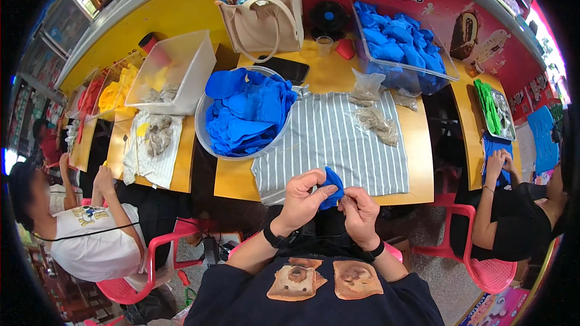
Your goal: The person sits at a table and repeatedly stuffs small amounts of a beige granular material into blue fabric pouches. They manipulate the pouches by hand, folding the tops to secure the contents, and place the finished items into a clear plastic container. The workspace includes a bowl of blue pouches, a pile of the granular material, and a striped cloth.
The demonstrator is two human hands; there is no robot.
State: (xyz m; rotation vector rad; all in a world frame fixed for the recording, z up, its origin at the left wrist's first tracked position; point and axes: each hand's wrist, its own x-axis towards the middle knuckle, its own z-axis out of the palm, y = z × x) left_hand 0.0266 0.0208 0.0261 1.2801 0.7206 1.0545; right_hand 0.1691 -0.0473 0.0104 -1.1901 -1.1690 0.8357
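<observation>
— Sitting at a yellow table [417, 145] in a busy workroom, striped cloth [338, 145] spread across the middle, people working at both sides.

— Pinching a small blue piece [331, 188] between both hands: left hand [300, 196] and right hand [360, 211], fingertips clenched on it, just off the near edge.

— Looking soft, thin, crumpled. Likely slipping loose if loosening the pinch, then dropping to the floor.

— Bowl [208, 136] at the left edge brimming with blue pieces; clear bin [399, 75] at the far right corner too. Risking a spill by bumping.

Yellow table [338, 72] at frame centre. Striped cloth [338, 139], bowl [208, 139], blue-filled bin [399, 75], tote bag [263, 15], phone [284, 67] lie on it.
</observation>
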